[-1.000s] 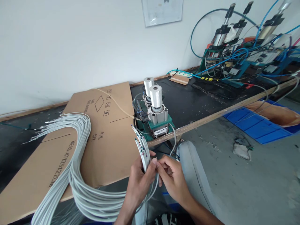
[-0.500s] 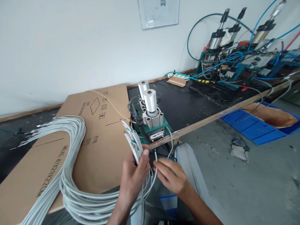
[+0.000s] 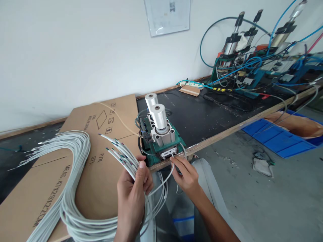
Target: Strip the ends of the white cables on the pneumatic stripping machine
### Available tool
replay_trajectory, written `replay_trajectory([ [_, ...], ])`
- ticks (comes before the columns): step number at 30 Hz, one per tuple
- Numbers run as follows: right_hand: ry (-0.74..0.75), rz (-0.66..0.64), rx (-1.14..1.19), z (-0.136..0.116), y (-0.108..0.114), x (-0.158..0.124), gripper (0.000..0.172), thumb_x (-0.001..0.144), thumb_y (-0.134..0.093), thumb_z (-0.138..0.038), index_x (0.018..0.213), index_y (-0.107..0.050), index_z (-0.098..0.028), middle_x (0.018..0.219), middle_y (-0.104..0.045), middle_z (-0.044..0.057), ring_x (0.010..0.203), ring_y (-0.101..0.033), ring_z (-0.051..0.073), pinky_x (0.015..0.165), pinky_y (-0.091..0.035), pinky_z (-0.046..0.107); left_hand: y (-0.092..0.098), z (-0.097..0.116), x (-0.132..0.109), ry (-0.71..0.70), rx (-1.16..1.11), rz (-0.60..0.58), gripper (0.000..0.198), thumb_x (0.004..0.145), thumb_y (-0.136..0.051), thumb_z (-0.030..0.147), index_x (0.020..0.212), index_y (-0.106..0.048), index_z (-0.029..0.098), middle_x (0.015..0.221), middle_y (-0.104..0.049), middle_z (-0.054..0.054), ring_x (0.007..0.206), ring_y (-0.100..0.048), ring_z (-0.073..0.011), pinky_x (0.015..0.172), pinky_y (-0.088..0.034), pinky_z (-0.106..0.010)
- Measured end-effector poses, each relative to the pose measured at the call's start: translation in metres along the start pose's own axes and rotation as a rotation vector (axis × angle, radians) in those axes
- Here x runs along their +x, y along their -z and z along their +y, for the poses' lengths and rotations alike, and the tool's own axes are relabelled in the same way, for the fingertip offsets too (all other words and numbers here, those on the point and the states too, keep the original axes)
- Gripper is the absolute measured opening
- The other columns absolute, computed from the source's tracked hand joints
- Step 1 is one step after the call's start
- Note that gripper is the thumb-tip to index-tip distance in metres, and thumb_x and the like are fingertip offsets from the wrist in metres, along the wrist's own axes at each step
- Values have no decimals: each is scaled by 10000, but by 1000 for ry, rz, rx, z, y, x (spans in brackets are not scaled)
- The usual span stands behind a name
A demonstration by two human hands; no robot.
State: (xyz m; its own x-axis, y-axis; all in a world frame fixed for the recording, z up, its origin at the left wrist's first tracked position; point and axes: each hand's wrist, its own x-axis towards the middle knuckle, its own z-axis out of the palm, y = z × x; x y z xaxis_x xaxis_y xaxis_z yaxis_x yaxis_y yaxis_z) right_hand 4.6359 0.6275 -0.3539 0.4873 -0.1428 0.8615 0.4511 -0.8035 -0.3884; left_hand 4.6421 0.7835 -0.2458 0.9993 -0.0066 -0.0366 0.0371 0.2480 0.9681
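My left hand (image 3: 135, 188) is closed round a bunch of white cables (image 3: 124, 154), whose ends fan out up and left, some with coloured wire tips. Between the fingertips of my right hand (image 3: 185, 174) is a single white cable (image 3: 172, 169). Its end is at the front slot of a small green-based pneumatic machine (image 3: 161, 134) with two knurled silver knobs; how far in it reaches is hidden. A thick looped bundle of white cables (image 3: 75, 188) lies left of my left hand, over a flat cardboard sheet (image 3: 101, 195).
More pneumatic machines with blue hoses (image 3: 232, 50) stand at the bench's far right. A power strip (image 3: 191, 84) lies near the wall. The bench's wooden edge (image 3: 217, 136) runs to the right, with a blue bin (image 3: 275, 143) on the floor beyond.
My right hand has lifted the single cable up to the machine's front slot. My left hand has shifted left with its bunch, now tilted further left.
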Motion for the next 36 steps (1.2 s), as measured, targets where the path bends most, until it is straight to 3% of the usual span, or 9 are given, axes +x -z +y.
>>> replay_trajectory([
  [25, -30, -7, 31, 7, -7, 1, 325, 946, -619, -64, 1231, -694, -202, 986, -771, 93, 909, -758, 203, 841, -637, 303, 0, -7, -4, 74, -28, -45, 323, 867, -782, 433, 993, -629, 178, 560, -419, 95, 458, -383, -62, 435, -327, -168],
  [31, 75, -60, 7, -7, 13, -2, 382, 939, -618, -61, 1290, -662, -204, 931, -774, 84, 820, -761, 201, 762, -639, 291, 12, -15, -18, 173, -62, -118, 304, 832, -807, 403, 961, -671, 165, 615, -476, 58, 509, -411, -71, 479, -345, -188],
  [36, 62, -131, -1, -12, 35, -29, 440, 924, -600, -61, 1327, -641, -232, 905, -768, 71, 781, -757, 204, 718, -642, 296, 26, -26, -31, 243, -33, -257, 398, 809, -823, 432, 1077, -695, 167, 741, -564, 12, 589, -466, -96, 539, -395, -213],
])
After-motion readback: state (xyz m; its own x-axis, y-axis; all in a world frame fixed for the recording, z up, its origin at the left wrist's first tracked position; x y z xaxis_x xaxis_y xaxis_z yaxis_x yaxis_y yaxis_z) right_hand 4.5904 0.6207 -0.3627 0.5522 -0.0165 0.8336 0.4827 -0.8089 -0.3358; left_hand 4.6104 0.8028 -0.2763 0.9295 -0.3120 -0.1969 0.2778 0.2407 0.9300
